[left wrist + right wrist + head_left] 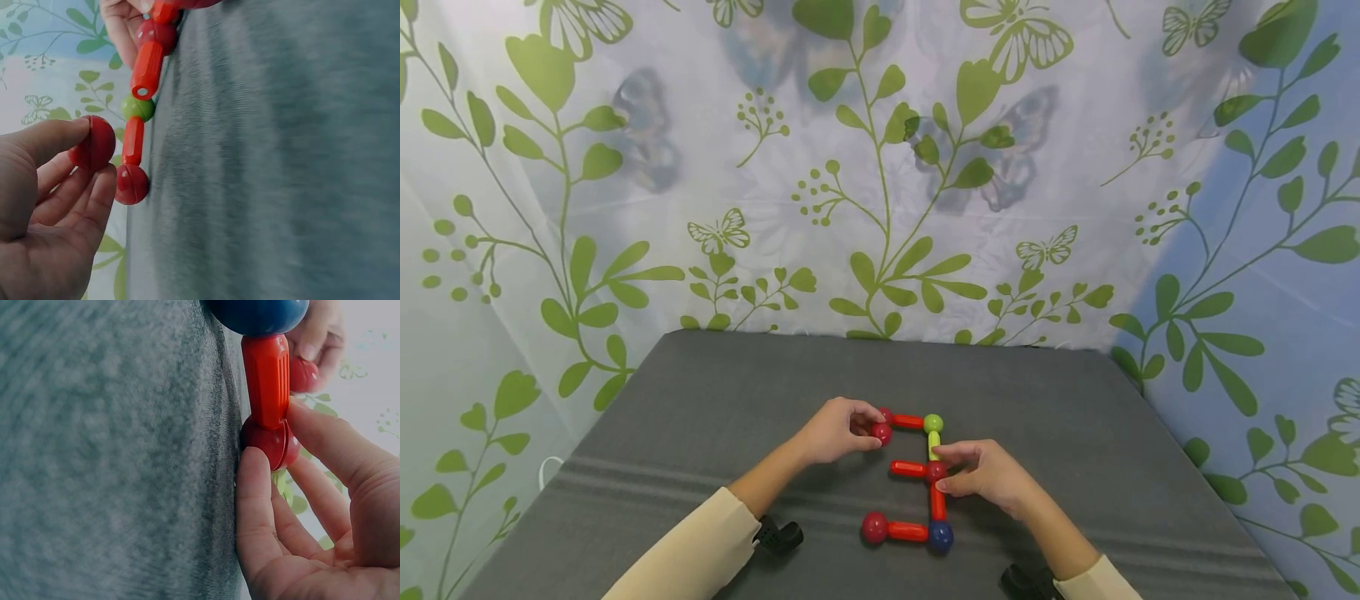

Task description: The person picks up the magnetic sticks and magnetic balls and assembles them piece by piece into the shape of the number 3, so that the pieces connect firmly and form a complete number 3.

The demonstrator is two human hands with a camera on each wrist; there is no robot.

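Between its thumb and fingertips, my left hand (837, 431) pinches a loose red ball (94, 144). That ball is close to the red end ball (132, 184) of a ball-and-rod figure on the table. My right hand (988, 477) grips the figure's red middle ball (270, 442), with the thumb near the end of a red rod (267, 378). A green ball (933, 424) and a yellow-green rod (934, 444) stand above the middle ball. From the middle ball a short red rod (908, 469) points left, its outer end bare. A blue ball (940, 536) forms the near corner.
From the blue corner a red rod (907, 532) runs left to another red ball (875, 527). Everything lies on a grey cloth-covered table (737, 375). Behind it hangs a leaf-and-butterfly curtain (760, 275). Black wrist bands (778, 537) sit at both sleeves.
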